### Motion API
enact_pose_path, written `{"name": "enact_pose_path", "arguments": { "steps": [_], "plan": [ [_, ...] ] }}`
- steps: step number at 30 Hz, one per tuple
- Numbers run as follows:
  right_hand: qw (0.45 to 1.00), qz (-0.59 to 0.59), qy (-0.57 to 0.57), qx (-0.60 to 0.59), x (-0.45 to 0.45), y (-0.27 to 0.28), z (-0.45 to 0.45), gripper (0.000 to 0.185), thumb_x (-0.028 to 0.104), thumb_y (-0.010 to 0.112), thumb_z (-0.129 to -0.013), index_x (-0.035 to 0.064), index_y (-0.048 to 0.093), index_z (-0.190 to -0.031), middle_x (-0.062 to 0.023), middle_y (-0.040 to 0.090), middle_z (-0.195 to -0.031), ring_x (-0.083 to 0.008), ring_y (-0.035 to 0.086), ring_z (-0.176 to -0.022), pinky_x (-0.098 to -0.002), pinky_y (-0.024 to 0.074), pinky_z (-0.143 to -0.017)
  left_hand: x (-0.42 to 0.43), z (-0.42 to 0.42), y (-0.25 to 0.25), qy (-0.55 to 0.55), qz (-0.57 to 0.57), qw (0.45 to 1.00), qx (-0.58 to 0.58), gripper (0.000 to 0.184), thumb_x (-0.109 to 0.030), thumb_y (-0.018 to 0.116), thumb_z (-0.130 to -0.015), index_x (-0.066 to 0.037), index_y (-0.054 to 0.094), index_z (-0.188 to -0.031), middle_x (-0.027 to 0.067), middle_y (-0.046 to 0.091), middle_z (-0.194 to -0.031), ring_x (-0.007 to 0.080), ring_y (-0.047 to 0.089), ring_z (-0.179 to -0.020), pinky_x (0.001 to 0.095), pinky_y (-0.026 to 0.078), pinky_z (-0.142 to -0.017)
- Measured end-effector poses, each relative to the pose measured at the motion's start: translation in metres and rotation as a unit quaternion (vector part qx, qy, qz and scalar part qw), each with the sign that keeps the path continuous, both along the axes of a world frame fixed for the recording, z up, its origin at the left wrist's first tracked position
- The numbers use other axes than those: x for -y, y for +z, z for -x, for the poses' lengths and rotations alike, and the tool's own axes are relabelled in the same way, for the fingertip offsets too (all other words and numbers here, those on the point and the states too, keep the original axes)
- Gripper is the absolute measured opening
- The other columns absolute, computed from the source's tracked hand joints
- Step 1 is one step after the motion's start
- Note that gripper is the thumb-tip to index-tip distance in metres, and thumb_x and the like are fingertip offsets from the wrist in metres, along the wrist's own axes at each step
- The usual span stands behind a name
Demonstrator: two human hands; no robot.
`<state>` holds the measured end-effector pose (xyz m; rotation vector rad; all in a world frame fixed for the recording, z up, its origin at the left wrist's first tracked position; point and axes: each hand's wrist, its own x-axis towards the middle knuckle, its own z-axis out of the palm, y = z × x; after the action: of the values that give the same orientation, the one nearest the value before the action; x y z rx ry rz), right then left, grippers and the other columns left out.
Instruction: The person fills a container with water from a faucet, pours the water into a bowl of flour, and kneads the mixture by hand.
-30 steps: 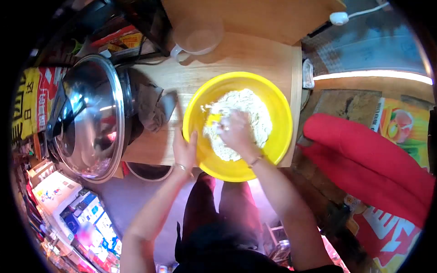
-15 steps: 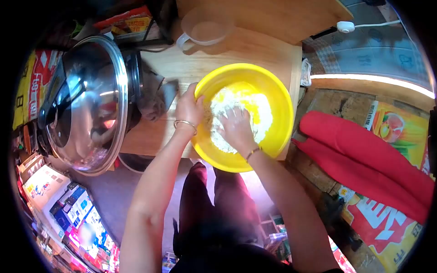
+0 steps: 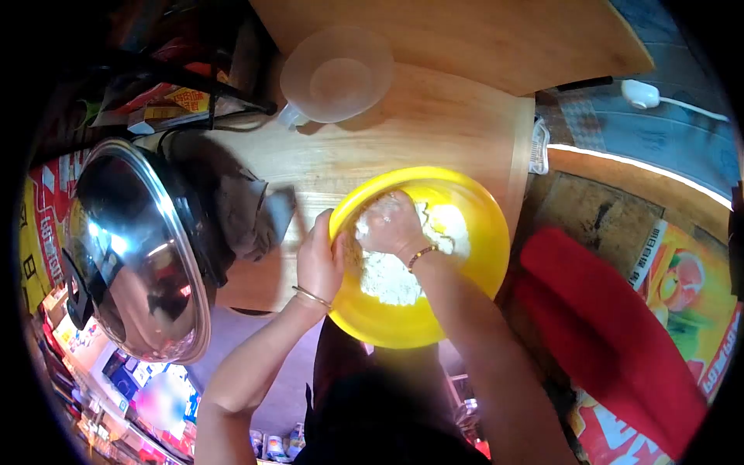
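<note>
A yellow plastic basin [image 3: 480, 287] stands on the wooden table, tilted a little in my view, with white flour [image 3: 391, 283] heaped inside. My left hand [image 3: 320, 260] is closed on the basin's left rim, with a bracelet on its wrist. Inside the basin, my right hand [image 3: 391, 223] is pressed into the far left part of the flour. Its fingers are curled in and flour coats the knuckles; the fingertips are hidden. A beaded bracelet circles that wrist.
Behind the basin on the table [image 3: 434, 116] is a translucent plastic measuring cup [image 3: 337, 77]. To the left sits a pan with a shiny domed lid [image 3: 143, 256], beside a grey cloth [image 3: 244, 217]. Red fabric [image 3: 604, 333] lies at the right over printed packaging [image 3: 682, 287].
My right hand has gone from spread fingers in the middle of the flour to curled fingers at its far left side. The view has shifted, so the basin appears lower. My left hand keeps its hold.
</note>
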<state>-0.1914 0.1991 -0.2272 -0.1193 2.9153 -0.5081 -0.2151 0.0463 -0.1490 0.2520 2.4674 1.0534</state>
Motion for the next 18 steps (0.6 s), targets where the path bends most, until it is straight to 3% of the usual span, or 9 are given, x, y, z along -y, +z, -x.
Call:
{"name": "enact_pose_path", "arguments": {
  "steps": [3,6,8,11,13,16,18],
  "plan": [
    [0.994,0.036,0.097,-0.028,-0.009,0.001,0.006,0.031,0.044,0.062,-0.065,0.0135,0.067,-0.063,-0.0051,0.063,-0.062,-0.0199,0.061,-0.061,-0.035,0.0449,-0.067,0.003,-0.002,-0.011,-0.001,-0.019,0.999,-0.041,0.032,-0.006,0.054,-0.085,-0.004,0.044,-0.116,0.0238,0.059,-0.085,0.0423,0.058,-0.076,0.0454,0.046,-0.062],
    [0.983,0.106,0.09,-0.117,-0.011,-0.013,0.005,0.027,0.037,0.066,-0.059,0.0103,0.065,-0.063,-0.0063,0.062,-0.064,-0.022,0.06,-0.061,-0.0348,0.0484,-0.064,0.006,-0.002,-0.013,-0.005,-0.021,0.998,-0.052,0.033,-0.007,0.054,-0.085,-0.004,0.044,-0.116,0.0245,0.059,-0.085,0.043,0.057,-0.076,0.0463,0.046,-0.062],
    [0.987,0.085,0.07,-0.118,-0.01,-0.014,0.004,0.026,0.036,0.066,-0.06,0.0102,0.064,-0.062,-0.0076,0.061,-0.062,-0.0241,0.059,-0.06,-0.0366,0.0481,-0.062,0.007,-0.003,-0.02,-0.005,-0.031,0.992,-0.118,0.033,-0.007,0.054,-0.084,-0.004,0.044,-0.116,0.0246,0.059,-0.085,0.0434,0.057,-0.076,0.0471,0.045,-0.062],
    [0.997,0.022,0.061,-0.051,-0.004,0.007,-0.001,0.027,0.036,0.063,-0.065,0.0086,0.065,-0.067,-0.0099,0.063,-0.07,-0.0242,0.06,-0.07,-0.0373,0.047,-0.069,0.007,0.0,-0.016,0.004,-0.016,0.996,-0.092,0.033,-0.008,0.057,-0.082,-0.006,0.045,-0.113,0.0246,0.06,-0.088,0.0428,0.058,-0.08,0.0464,0.046,-0.066],
    [0.991,-0.035,0.125,-0.044,-0.004,0.02,-0.005,0.027,0.034,0.061,-0.071,0.0084,0.066,-0.075,-0.0105,0.063,-0.081,-0.0231,0.059,-0.081,-0.0379,0.0444,-0.075,0.003,0.0,-0.004,0.013,0.004,0.995,-0.094,0.033,-0.009,0.058,-0.082,-0.007,0.046,-0.113,0.0242,0.061,-0.087,0.0424,0.058,-0.08,0.0459,0.047,-0.067],
    [0.982,-0.03,0.173,-0.063,-0.012,0.075,-0.058,0.024,0.033,0.06,-0.073,0.0106,0.065,-0.08,-0.0086,0.061,-0.086,-0.0219,0.056,-0.086,-0.0382,0.042,-0.078,0.001,0.0,-0.019,0.035,-0.014,0.994,-0.099,0.032,-0.008,0.059,-0.08,-0.007,0.049,-0.11,0.0232,0.061,-0.085,0.0413,0.059,-0.081,0.0451,0.047,-0.067],
    [0.983,-0.021,0.152,-0.102,-0.019,0.068,-0.105,0.018,0.031,0.06,-0.073,0.0137,0.064,-0.078,-0.0054,0.059,-0.084,-0.0218,0.055,-0.081,-0.039,0.0429,-0.073,0.007,-0.004,-0.019,0.049,-0.041,0.992,-0.111,0.031,-0.008,0.06,-0.079,-0.007,0.051,-0.109,0.0226,0.062,-0.083,0.0407,0.059,-0.08,0.0448,0.047,-0.068]
  ]
}}
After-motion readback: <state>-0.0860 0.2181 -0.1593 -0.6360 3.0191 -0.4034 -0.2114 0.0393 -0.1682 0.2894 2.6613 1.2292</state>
